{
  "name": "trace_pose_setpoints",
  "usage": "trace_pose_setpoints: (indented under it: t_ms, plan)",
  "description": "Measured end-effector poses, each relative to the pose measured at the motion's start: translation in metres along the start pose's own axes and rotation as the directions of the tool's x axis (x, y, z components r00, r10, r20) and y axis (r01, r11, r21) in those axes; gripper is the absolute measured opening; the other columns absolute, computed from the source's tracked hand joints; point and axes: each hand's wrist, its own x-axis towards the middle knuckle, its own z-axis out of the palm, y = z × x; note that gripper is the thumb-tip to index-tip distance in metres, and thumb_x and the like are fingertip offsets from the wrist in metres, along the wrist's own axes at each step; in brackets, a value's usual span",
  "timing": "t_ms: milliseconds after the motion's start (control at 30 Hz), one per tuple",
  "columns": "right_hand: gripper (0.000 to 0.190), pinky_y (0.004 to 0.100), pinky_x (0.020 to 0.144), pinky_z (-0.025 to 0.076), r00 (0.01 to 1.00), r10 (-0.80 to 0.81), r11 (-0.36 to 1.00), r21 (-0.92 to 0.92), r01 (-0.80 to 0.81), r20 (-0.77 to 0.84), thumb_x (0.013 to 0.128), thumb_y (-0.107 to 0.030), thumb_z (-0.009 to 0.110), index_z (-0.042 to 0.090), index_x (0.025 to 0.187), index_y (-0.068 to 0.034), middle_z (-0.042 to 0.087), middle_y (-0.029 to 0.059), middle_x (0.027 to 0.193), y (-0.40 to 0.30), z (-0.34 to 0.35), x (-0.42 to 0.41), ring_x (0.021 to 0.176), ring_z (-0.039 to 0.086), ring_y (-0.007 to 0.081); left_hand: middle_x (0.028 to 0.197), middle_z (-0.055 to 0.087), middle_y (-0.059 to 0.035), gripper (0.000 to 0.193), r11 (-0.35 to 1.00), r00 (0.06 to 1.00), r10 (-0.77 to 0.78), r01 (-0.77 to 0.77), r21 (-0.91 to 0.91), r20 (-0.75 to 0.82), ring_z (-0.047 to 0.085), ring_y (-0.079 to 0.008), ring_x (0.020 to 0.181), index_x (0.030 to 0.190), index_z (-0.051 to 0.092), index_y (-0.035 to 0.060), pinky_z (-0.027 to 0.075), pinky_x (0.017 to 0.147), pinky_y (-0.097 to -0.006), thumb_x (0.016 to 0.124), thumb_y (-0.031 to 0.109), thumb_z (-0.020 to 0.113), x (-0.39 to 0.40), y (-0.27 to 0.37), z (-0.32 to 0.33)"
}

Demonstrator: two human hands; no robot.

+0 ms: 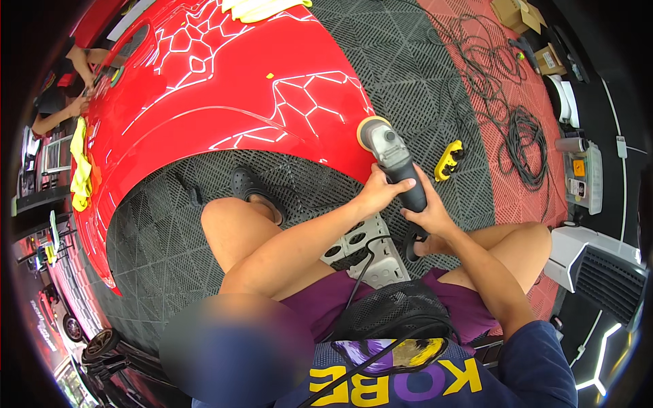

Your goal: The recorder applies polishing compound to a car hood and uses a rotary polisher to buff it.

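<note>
A grey and black car polisher is held in both hands, its yellow pad against the right-hand end of a glossy red car body panel. My left hand is closed on the near side of the black body, just behind the metal head. My right hand grips the black handle from the other side, a little nearer to me. The part of the pad that faces the paint is hidden. A black cord runs from near my lap over my shirt. Bright hexagon-shaped lamp reflections cover the panel.
A yellow and black power strip lies on the grey grid floor. Beyond it are tangled black cables. Yellow-green cloths hang on the panel's left edge. Another person's hands work at the panel's far left. A grey step stool stands between my legs.
</note>
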Motion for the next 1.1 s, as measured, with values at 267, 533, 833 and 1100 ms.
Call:
trace_pose_setpoints:
  t_ms: [267, 533, 833, 1100]
  plan:
    - [0.104, 0.0426, 0.096, 0.051, 0.996, -0.019, 1.000, 0.024, 0.017, 0.083, 0.072, -0.009, 0.076, 0.023, 0.161, -0.021, 0.062, 0.0244, 0.131, -0.017, 0.011, 0.013, 0.114, 0.066, 0.0410, 0.132, 0.055, -0.0148, 0.076, 0.987, 0.998, -0.040, 0.032, -0.155, -0.051, 0.061, -0.0244, 0.119, 0.142, 0.034, -0.0003, 0.055, 0.098, -0.0395, 0.086, 0.019, 0.081, -0.028, 0.018, -0.019]
    - [0.103, 0.0438, 0.087, 0.053, 0.986, -0.006, 0.999, 0.045, -0.001, 0.168, 0.071, -0.013, 0.074, 0.025, 0.160, -0.023, 0.068, 0.0230, 0.116, -0.027, 0.025, 0.022, 0.101, 0.069, 0.0411, 0.136, 0.052, -0.0129, 0.079, 0.978, 0.993, -0.083, 0.066, -0.197, -0.080, 0.058, -0.0264, 0.126, 0.147, 0.030, 0.0077, 0.052, 0.104, -0.0447, 0.088, 0.022, 0.081, -0.046, 0.019, -0.039]
    - [0.107, 0.0412, 0.090, 0.052, 0.964, -0.004, 0.999, -0.034, 0.013, 0.267, 0.070, -0.010, 0.075, 0.021, 0.162, -0.021, 0.066, 0.0198, 0.122, -0.025, 0.032, 0.021, 0.103, 0.068, 0.0367, 0.145, 0.047, -0.0109, 0.066, 0.950, 0.981, -0.175, 0.148, -0.276, -0.078, 0.046, -0.0267, 0.138, 0.147, 0.033, 0.0079, 0.039, 0.116, -0.0506, 0.095, 0.018, 0.072, -0.064, 0.011, -0.044]
    - [0.104, 0.0436, 0.091, 0.052, 0.972, -0.014, 1.000, -0.005, 0.015, 0.234, 0.069, -0.012, 0.075, 0.025, 0.160, -0.024, 0.066, 0.0215, 0.120, -0.018, 0.024, 0.002, 0.106, 0.067, 0.0393, 0.151, 0.038, -0.0154, 0.089, 0.942, 0.969, -0.246, 0.238, -0.238, -0.004, 0.039, -0.0316, 0.143, 0.152, 0.018, 0.0101, 0.037, 0.116, -0.0541, 0.090, 0.028, 0.079, -0.063, -0.003, -0.034]
